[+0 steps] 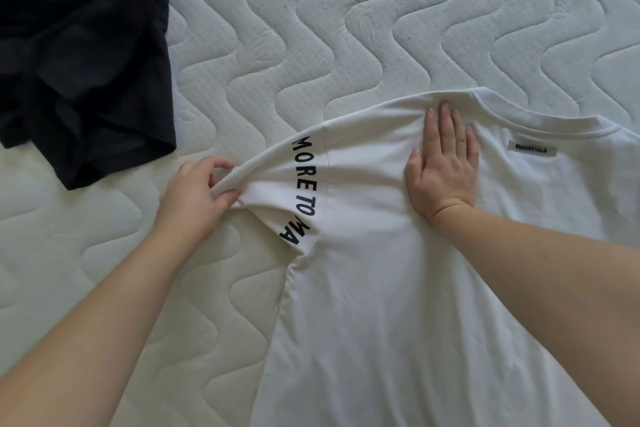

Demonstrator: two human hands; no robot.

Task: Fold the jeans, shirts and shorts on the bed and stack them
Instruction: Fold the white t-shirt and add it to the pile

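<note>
We see the white shirt [398, 288] spread flat on the bed [346, 28], lower right, collar toward the far side. Our left hand [194, 191] pinches the sleeve [277, 184] hem w/ curled fingers, lifting it off the mattress. Our right hand [443, 166] lies flat, fingers straight, pressing the shoulder area. Open mattress beyond the collar and left of the sleeve. Quilted wavy stitching; smooth knit shirt w/ black lettering. A crumpled dark garment [79, 45] sits top left, well apart.

A white quilted mattress [381, 28] with wavy stitching carries everything. A white shirt [398, 288] lies spread on it. A dark garment [76, 55] lies crumpled at its far left.
</note>
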